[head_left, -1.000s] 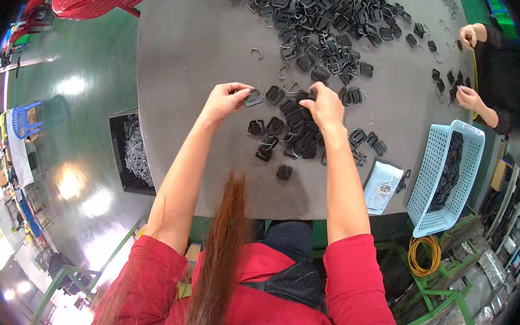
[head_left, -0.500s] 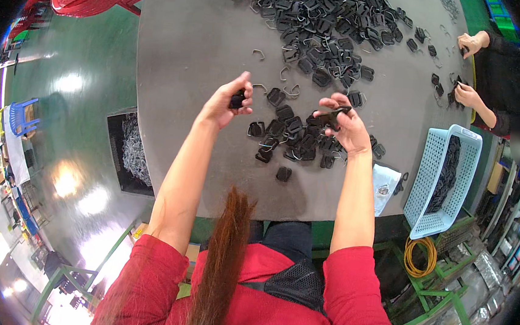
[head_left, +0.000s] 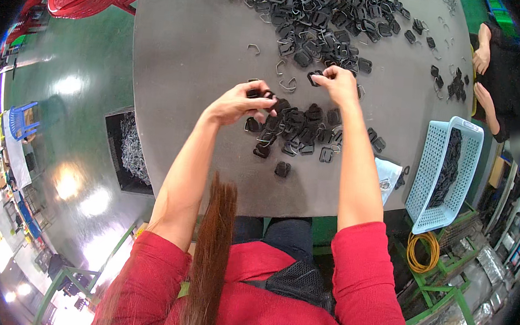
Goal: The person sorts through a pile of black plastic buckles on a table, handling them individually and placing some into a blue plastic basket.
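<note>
My left hand [head_left: 240,105] is closed around dark pieces that look like black plastic buckles, beside the near pile of black plastic buckles [head_left: 302,129]. Fingers cover most of what it holds. Farther from me and to the right, my right hand [head_left: 339,85] pinches one black plastic buckle [head_left: 313,77] between thumb and fingertips, above the gap between the near pile and the large far pile [head_left: 320,14]. Many buckles carry a bent metal wire. Loose wire hooks [head_left: 287,84] lie between my hands, and a single buckle [head_left: 282,169] lies nearer to me.
A light blue basket [head_left: 435,167] of dark pieces stands at the right table edge [head_left: 189,47]. Near it lies a white-and-blue packet [head_left: 387,172]. A black crate of metal wires [head_left: 129,152] sits at left. Across the table are a co-worker's hands [head_left: 483,59] and small buckle groups.
My right hand has moved away from me, from the near pile toward the far pile. My left hand has shifted right and slightly nearer. The co-worker's hands have drawn back to the table edge.
</note>
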`<state>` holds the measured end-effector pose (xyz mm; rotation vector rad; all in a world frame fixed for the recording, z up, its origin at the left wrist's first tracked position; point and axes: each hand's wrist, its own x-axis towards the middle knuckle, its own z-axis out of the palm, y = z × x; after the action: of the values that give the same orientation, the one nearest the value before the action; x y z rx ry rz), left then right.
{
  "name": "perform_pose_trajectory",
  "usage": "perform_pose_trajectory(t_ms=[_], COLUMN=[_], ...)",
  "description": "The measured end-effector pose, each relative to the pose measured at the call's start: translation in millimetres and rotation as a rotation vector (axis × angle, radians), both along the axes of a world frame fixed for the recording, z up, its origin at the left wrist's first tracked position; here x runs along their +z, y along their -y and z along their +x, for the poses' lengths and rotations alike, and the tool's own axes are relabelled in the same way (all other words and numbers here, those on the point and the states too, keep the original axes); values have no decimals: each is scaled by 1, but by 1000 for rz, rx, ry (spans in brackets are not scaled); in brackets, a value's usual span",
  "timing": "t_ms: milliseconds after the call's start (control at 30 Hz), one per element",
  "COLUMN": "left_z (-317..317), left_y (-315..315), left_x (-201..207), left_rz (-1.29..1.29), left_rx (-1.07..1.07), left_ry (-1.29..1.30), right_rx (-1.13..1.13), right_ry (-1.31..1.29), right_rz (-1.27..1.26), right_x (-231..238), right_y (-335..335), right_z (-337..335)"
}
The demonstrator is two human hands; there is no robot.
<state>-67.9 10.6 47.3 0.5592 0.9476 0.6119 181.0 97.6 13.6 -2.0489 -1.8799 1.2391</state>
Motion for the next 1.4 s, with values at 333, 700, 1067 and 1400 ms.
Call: perform_pose_trajectory(t_ms=[333,700,1067,1400], left_z=[60,95,142,493], left_y=[14,34,49,24], left_x=[-8,-15,-8,68], left_rz=[421,552,127,397], left_rx=[-138,-232,346,-25], left_ry=[-1100,-1337,-806,-469], right_rx=[154,509,449,-500], right_ry=[-292,268,88,48], right_rz=[-26,101,141,340], right_x=[27,16,23,118], right_y=[49,69,84,142], right_z=[16,-5,58,390])
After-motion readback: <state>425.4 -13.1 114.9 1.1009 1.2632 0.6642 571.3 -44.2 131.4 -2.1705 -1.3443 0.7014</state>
